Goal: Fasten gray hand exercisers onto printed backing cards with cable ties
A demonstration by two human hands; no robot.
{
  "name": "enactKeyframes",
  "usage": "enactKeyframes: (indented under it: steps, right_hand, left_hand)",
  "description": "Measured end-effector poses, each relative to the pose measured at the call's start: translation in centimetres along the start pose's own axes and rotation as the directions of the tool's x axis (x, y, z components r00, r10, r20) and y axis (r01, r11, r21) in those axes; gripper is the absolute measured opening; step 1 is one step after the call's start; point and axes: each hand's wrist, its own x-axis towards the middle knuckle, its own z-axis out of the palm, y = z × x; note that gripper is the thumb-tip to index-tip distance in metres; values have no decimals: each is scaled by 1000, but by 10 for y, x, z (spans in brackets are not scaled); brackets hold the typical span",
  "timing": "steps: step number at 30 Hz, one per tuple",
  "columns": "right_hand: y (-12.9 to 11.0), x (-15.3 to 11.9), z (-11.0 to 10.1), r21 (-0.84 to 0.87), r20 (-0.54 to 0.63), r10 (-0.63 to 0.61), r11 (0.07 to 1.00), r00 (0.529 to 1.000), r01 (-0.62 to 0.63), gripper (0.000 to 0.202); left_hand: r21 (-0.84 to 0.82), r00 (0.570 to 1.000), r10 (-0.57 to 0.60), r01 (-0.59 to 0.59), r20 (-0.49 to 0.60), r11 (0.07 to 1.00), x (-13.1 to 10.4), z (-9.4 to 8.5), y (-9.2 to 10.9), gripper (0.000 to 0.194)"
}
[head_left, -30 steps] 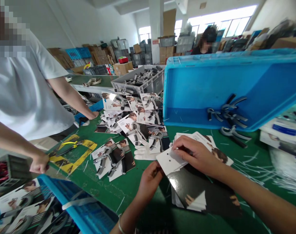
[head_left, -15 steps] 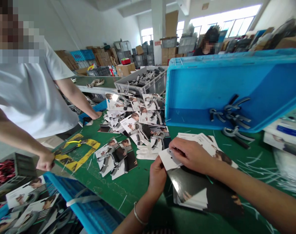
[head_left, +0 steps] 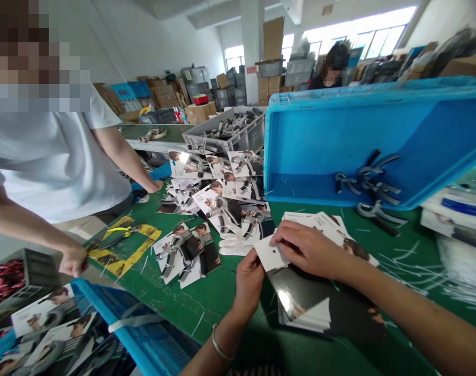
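A printed backing card [head_left: 290,290], white at its punched end and black over the rest, lies tilted above a stack of similar cards [head_left: 309,322]. My left hand [head_left: 250,282] pinches its left white edge between thumb and fingers. The curled fingers of my right hand [head_left: 310,249] press on the white end beside the small hole; whatever else lies under them is hidden. Just beyond my left hand rests a white glove [head_left: 234,243]. Further left, hand grip exercisers [head_left: 174,256] with grey and black handles sit fixed on their cards.
A blue crate [head_left: 300,146] lies on its side with several hand grips at its mouth. Yellow-handled pliers [head_left: 122,230] rest on a taped square. White ties [head_left: 404,269] are scattered at right. A co-worker [head_left: 53,156] leans on the table's left edge; another blue crate [head_left: 124,324] stands nearby.
Both my hands keep their hold on the card, with only a slight shift of the right fingers. The co-worker at left has leaned a little to the right.
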Motion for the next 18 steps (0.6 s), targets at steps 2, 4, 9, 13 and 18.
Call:
enactKeyframes:
  steps: [2, 4, 9, 13, 18]
  right_hand:
    - [-1, 0, -1, 14, 7, 1, 1000, 1000, -1, 16]
    - [-1, 1, -2, 25, 9, 9, 1000, 1000, -9, 15]
    - [-4, 0, -3, 48, 4, 26, 999, 1000, -26, 10]
    - [-1, 1, -3, 61, 9, 9, 998, 1000, -9, 5]
    - [2, 4, -2, 173, -28, 37, 984, 999, -32, 11]
  left_hand:
    - [21, 1000, 9, -10, 15, 1000, 1, -1, 1, 27]
    - [39, 999, 12, -13, 35, 999, 3, -1, 1, 26]
    - [-2, 999, 15, -15, 40, 1000, 3, 1, 1, 27]
    - [-194, 1000, -17, 20, 22, 981, -2, -1, 6, 38]
    - [3, 999, -18, 19, -41, 1000, 7, -14, 27, 32]
